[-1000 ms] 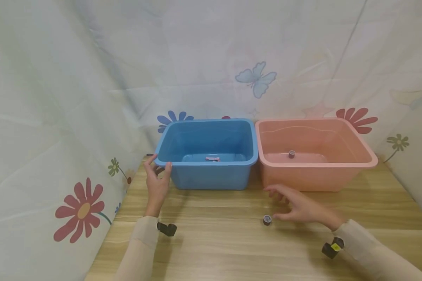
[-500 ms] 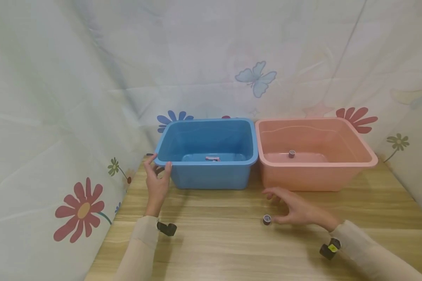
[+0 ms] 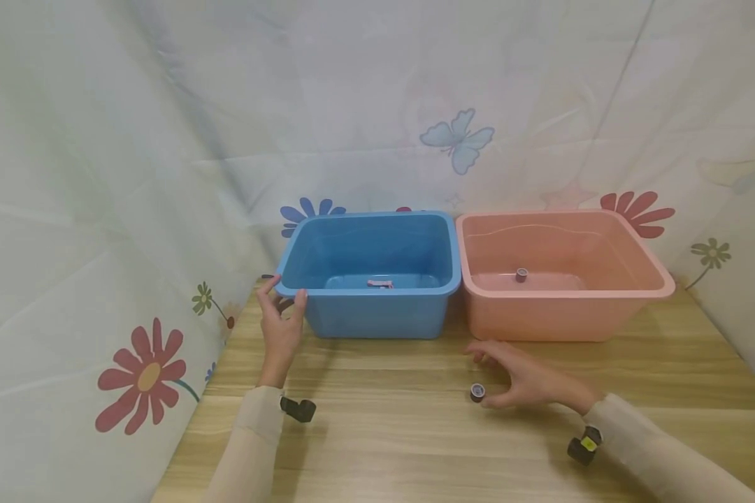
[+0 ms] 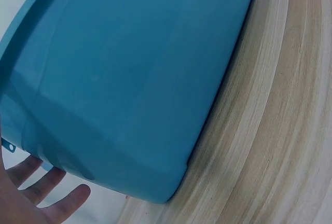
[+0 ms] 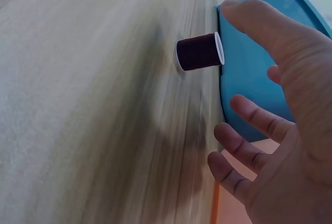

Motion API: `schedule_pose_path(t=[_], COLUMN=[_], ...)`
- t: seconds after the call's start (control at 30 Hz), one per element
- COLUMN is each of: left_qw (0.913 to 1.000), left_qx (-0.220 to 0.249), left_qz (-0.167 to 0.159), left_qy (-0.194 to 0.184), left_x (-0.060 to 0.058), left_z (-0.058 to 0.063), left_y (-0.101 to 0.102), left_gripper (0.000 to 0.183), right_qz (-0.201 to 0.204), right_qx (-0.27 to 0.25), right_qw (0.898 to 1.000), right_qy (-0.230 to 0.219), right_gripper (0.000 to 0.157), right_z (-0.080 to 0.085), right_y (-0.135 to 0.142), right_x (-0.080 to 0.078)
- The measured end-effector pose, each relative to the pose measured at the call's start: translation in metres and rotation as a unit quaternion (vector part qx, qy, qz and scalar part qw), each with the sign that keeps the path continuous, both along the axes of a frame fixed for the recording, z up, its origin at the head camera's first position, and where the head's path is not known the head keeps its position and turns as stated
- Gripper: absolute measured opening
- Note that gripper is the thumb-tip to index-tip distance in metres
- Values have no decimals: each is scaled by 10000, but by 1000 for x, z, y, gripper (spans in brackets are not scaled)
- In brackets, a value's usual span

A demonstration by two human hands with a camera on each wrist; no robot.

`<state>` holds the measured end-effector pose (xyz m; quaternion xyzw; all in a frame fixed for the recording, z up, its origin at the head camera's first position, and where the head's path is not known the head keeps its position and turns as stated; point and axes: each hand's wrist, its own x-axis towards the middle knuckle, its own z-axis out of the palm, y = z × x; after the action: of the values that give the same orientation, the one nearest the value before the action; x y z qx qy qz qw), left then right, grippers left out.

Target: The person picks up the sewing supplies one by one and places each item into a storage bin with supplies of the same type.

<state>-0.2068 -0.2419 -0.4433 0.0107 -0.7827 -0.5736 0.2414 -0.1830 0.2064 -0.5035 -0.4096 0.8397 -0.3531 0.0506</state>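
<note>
A small dark thread spool with pale ends stands on the table; in the right wrist view the spool shows dark thread between white flanges. Close to its right side is my right hand, empty, with thumb and fingers spread apart. My left hand grips the front left corner of the blue bin, thumb at the front rim and fingers along the left side. In the left wrist view, fingers lie against the bin's outer wall.
A pink bin stands right beside the blue one, with another small spool on its floor. Inside the blue bin lies a small pink and white item. A patterned curtain hangs behind the wooden table.
My right hand has shifted slightly left and toward me, its fingers coming nearer the thread spool. My left hand stays at the blue bin's corner.
</note>
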Motion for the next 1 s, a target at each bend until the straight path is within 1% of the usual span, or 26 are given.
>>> schedule_pose_path(t=[0.17,0.3,0.4,0.53,0.63,0.83,1.0], left_qw=[10000,10000,10000,10000,10000,10000,10000], left_qx=[23,29,12,-7,-12,-8,-17], left_qz=[9,22,31,15,-5,2,12], left_qy=[-24,-48,-59,-51,-22,-34,-46], left_x=[0,0,1,2,2,2,2], left_z=[0,1,2,3,3,4,4], left_y=[0,0,1,1,1,1,1], left_gripper=[64,64,64,63,63,63,63], right_qz=[48,137,115,-33,-50,39,-94], right_qx=[-3,-67,22,264,291,240,376], right_qw=[9999,9991,9990,9990,9988,9993,9990], right_qy=[-139,-384,-425,-357,-394,-297,-243], right_gripper=[81,78,75,70,67,60,56], right_z=[-2,-5,-6,-8,-8,-9,-9], right_y=[-2,-3,-4,-5,-6,-8,-10], right_x=[0,0,0,0,0,-1,-1])
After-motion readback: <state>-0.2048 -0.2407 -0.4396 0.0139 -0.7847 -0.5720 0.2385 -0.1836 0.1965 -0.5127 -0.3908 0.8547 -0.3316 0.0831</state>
